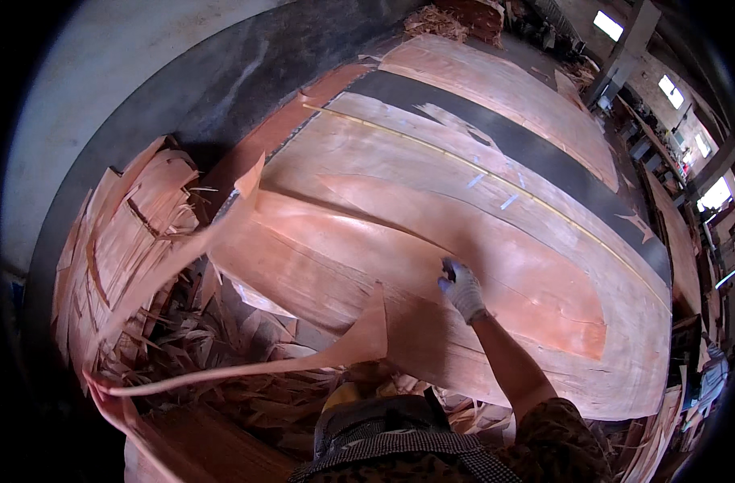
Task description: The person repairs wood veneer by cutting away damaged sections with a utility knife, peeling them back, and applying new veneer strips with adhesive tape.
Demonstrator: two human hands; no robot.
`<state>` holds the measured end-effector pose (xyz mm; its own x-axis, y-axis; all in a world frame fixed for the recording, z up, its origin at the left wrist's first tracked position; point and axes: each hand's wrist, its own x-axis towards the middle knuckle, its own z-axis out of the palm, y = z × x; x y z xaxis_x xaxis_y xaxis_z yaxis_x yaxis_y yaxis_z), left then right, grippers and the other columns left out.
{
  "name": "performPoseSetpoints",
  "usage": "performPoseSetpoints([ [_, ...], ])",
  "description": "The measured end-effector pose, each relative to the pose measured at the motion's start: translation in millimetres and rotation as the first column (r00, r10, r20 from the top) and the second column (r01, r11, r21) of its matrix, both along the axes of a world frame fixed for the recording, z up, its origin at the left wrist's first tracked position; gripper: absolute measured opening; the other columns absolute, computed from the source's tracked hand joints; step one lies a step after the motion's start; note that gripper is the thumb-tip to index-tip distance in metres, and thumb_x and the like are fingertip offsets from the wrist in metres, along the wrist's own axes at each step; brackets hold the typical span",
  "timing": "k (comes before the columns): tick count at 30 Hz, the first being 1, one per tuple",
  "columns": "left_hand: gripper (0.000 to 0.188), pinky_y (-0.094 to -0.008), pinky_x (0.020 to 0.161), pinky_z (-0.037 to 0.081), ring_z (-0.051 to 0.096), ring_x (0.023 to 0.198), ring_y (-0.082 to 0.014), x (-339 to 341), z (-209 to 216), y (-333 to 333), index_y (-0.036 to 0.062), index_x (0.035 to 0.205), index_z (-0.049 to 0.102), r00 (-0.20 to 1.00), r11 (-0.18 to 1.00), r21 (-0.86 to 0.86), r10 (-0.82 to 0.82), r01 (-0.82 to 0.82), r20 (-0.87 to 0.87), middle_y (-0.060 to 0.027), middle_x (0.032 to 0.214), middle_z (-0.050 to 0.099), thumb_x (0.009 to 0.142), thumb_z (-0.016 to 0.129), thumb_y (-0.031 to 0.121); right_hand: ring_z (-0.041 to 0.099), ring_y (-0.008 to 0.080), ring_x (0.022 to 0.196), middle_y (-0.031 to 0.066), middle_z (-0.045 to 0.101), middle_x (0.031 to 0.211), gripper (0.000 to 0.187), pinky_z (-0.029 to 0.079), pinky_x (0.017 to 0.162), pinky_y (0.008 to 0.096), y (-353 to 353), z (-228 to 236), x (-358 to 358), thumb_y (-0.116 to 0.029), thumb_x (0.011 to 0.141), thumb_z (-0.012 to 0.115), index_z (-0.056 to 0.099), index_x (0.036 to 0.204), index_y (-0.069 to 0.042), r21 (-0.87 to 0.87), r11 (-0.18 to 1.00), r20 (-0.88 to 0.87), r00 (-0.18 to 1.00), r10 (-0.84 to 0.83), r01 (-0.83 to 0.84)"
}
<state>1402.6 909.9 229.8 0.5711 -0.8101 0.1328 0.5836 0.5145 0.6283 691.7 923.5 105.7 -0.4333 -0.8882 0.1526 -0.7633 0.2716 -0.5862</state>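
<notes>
My right hand (pixel 462 288), in a white glove with dark blue fingertips, rests palm down on a large reddish veneer sheet (pixel 496 266) spread over the table. A long torn veneer strip (pixel 246 369) curls up from the sheet's near edge and runs out to the left. Its raised end (pixel 375 322) stands just above a tan lump (pixel 367 374) at my waist. That lump may be my left hand, but the strip and my clothing hide it.
More veneer sheets (pixel 504 80) overlap a dark belt (pixel 544 153) farther back. A heap of broken veneer scraps (pixel 134 241) fills the left side and the floor below. Stacks of sheets (pixel 677 241) and a building frame stand at the right.
</notes>
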Motion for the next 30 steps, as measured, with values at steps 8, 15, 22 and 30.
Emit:
performPoseSetpoints([
  [8,0.039,-0.0221,0.075,0.051,0.058,0.096,-0.0146,226,-45,147,0.0018,0.126,0.044,0.956,1.000,0.009,-0.013,0.011,0.292,-0.0101,0.115,0.055,0.090,0.048,0.017,0.059,0.0379,0.085,0.0225,0.061,0.093,0.046,0.046,0.075,0.0467,-73,-47,15,-0.031,0.081,0.052,0.044,0.124,-0.016,0.241,0.958,-0.074,0.987,-0.142,0.156],
  [15,0.022,-0.0325,0.073,0.047,0.055,0.080,-0.0200,71,-31,28,0.0009,0.099,0.050,0.975,0.891,0.450,-0.040,-0.064,0.218,-0.0094,0.094,0.058,0.084,0.054,0.017,0.058,0.0391,0.076,0.0215,0.060,0.085,0.024,0.046,0.066,0.0459,49,-53,35,-0.024,0.084,0.050,0.057,0.099,-0.007,0.009,0.910,-0.210,0.891,-0.403,0.414],
  [22,0.015,-0.0319,0.068,0.047,0.056,0.070,-0.0178,-53,-2,-79,0.0008,0.084,0.059,0.529,0.720,0.679,-0.635,0.143,0.563,-0.0077,0.081,0.061,0.083,0.056,0.015,0.058,0.0184,0.065,0.0049,0.060,0.080,0.051,0.047,0.057,0.0342,87,75,278,-0.010,0.082,0.052,0.039,0.131,-0.015,-0.283,0.949,-0.011,0.990,0.144,-0.141],
  [30,0.011,-0.0300,0.068,0.045,0.055,0.074,-0.0165,2,-2,-177,0.0013,0.087,0.058,-0.059,0.677,0.650,-0.676,0.345,0.735,-0.0072,0.082,0.060,0.084,0.054,0.011,0.053,0.0241,0.095,0.0126,0.054,0.102,0.041,0.042,0.083,0.0340,-59,125,492,-0.023,0.076,0.061,0.051,0.111,-0.006,-0.666,0.560,-0.189,0.838,0.513,-0.493],
])
